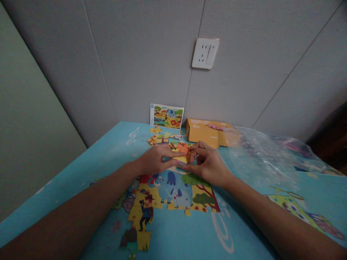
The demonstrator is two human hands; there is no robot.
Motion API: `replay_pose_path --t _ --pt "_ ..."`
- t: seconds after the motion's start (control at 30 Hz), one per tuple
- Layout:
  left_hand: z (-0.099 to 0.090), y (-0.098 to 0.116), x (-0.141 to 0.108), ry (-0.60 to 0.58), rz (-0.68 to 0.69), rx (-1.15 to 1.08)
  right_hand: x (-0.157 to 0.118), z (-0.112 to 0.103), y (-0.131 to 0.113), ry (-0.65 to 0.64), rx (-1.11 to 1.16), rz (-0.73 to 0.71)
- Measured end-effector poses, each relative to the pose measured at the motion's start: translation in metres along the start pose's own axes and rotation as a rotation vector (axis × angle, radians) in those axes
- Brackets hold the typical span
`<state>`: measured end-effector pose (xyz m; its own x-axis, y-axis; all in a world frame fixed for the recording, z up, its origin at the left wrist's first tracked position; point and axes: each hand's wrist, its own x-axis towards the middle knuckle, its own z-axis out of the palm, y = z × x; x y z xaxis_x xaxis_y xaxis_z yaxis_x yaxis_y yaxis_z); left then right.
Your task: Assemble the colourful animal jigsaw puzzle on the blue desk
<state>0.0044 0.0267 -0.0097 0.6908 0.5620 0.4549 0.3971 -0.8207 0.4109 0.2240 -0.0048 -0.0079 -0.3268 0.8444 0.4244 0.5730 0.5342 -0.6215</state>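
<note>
My left hand (158,159) reaches in from the left, index finger and thumb stretched forward onto a yellow puzzle piece. My right hand (207,162) faces it with curled fingers, its thumb and fingertips at the edge of the same small group of pieces. An orange puzzle piece (183,148) shows between the two hands; my fingers partly hide what lies under them. Just below is a joined section of jigsaw puzzle (176,193) with blue elephants and a tree. A strip with a walking figure extends from its left side toward me.
Loose puzzle pieces (158,139) lie beyond my hands. A picture card (167,116) leans on the wall beside an orange box (203,131). Crumpled clear plastic (265,155) spreads over the right of the blue patterned tabletop (108,155). A socket (205,53) is on the wall.
</note>
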Motion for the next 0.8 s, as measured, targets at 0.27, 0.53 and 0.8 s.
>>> replay_pose_path --t 0.27,0.53,0.8 --pt "0.003 -0.008 0.000 0.118 -0.068 0.050 0.002 0.000 0.013 -0.005 -0.093 0.006" --pt "-0.004 -0.029 0.002 0.321 -0.587 0.346 0.005 -0.012 0.047 0.084 -0.518 0.208" --pt "-0.003 -0.036 0.001 0.126 -0.651 0.519 0.004 -0.010 0.042 -0.032 -0.545 0.158"
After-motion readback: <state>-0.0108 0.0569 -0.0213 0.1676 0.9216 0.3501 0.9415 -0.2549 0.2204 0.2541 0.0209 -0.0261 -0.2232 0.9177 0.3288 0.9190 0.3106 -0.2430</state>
